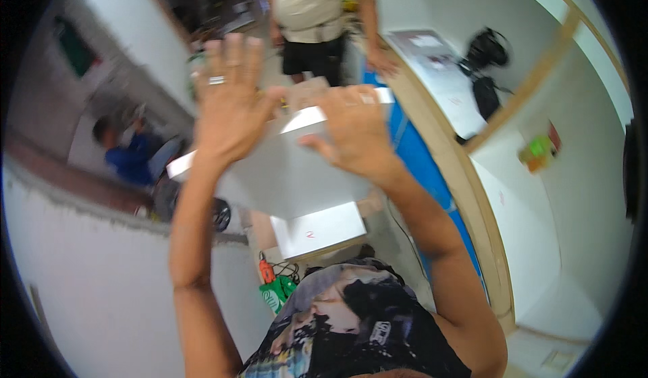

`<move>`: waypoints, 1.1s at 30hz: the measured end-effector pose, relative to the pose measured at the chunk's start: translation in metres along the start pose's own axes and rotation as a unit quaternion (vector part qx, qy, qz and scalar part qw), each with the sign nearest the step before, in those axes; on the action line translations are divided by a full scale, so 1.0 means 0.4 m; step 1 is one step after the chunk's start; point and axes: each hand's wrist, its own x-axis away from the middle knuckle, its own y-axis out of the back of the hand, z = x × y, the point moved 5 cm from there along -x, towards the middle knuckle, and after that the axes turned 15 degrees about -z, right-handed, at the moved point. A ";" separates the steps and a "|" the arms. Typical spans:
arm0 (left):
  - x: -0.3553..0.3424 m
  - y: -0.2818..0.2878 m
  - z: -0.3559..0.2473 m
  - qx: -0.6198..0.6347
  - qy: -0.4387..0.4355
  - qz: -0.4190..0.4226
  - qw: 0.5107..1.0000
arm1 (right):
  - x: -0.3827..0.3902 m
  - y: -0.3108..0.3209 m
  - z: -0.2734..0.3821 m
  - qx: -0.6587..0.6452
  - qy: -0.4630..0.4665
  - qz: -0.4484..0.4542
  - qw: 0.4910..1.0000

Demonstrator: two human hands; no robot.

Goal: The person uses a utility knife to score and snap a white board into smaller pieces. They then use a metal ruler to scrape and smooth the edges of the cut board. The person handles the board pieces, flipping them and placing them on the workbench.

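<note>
Now, in the head view, the left hand point(229, 101) and right hand point(354, 131) are pressing flat, fingers spread, on a white board point(290, 175) at centre. Another person point(317, 20) is standing at twelve o'clock, perhaps watching.

A flat white board point(297, 175) is sitting tilted in the air at chest height — its far end is rising toward the upper right, its near end dropping toward the person's chest. Its surface is looking smooth and pale grey-white, with thin edges showing lighter at the far end and at the left corner. The near end is showing a small red mark. Both hands are pressing flat, fingers spread, against its far part — the left hand point(228, 104) at its left side, the right hand point(352, 133) at its right.
</note>
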 end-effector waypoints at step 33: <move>-0.113 -0.008 -0.323 0.201 -0.001 0.191 0.961 | 0.185 -0.011 -0.223 -0.595 -0.365 -0.134 0.704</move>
